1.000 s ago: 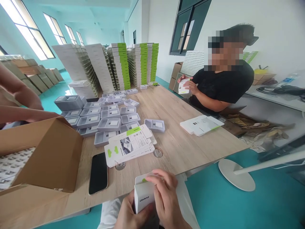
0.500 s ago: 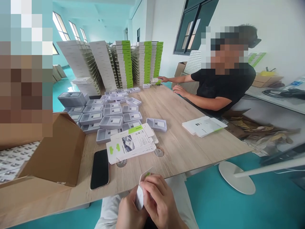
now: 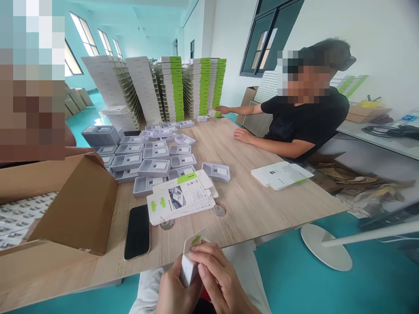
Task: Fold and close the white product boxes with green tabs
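Note:
My left hand [image 3: 178, 290] and my right hand [image 3: 221, 274] are at the bottom middle, just past the near edge of the wooden table [image 3: 248, 205]. Together they grip a small white cardboard box [image 3: 189, 266] with a green mark on its flap [image 3: 195, 240]. The box tilts, and my right fingers cover part of it. Nearest my hands on the table lies a black smartphone [image 3: 137, 232]. Beyond it, printed white packaging sheets with green patches [image 3: 180, 198] lie on grey moulded trays [image 3: 153, 168].
An open cardboard carton [image 3: 75, 205] of printed sheets stands at the left. A co-worker [image 3: 304, 117] sits at the right, with white sheets [image 3: 281, 175] nearby. Tall stacks of white-and-green boxes [image 3: 196, 87] rise behind the table. A round white lamp base [image 3: 325, 246] stands on the teal floor.
The white box has turned in my hands, with its flap and green mark now showing at the top. The co-worker's near hand has come down to the table.

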`<action>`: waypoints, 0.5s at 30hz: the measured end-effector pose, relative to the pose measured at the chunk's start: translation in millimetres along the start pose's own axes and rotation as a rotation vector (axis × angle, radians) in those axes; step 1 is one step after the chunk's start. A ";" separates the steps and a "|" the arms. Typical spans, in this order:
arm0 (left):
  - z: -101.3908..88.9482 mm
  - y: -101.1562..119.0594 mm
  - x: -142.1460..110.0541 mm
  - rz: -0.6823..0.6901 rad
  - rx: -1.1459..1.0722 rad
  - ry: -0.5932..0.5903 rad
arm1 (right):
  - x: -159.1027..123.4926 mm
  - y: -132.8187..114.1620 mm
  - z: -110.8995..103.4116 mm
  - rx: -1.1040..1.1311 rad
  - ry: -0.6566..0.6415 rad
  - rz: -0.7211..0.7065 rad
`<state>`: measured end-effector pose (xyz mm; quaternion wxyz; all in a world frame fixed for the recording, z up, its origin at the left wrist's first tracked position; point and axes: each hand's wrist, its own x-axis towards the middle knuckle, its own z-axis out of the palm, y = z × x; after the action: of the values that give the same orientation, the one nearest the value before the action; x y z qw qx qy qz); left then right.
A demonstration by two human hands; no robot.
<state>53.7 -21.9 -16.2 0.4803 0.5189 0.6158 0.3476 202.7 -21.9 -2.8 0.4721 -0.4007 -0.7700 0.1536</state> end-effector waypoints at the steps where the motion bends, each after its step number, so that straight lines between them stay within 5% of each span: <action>1: 0.1 2.0 0.0 -0.003 -0.043 0.013 | -2.2 2.1 -0.9 -0.015 0.016 0.002; 5: 1.0 5.9 0.3 -0.024 -0.247 0.013 | -8.9 16.3 -5.3 -0.134 0.032 0.088; 8: 1.2 2.8 0.9 -0.067 -0.387 -0.012 | -11.5 27.2 -11.7 -0.121 0.171 0.349; 12: -0.1 -2.1 2.6 -0.060 -0.462 -0.052 | -12.2 23.3 -11.3 0.260 0.266 0.702; 15: -0.5 -0.8 3.2 -0.043 -0.496 -0.094 | -7.7 7.8 -0.9 0.606 0.186 0.735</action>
<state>53.0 -18.9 -17.5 0.6283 0.3873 0.4998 0.4533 209.0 -23.0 -11.8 0.5486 -0.5028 -0.4526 0.4912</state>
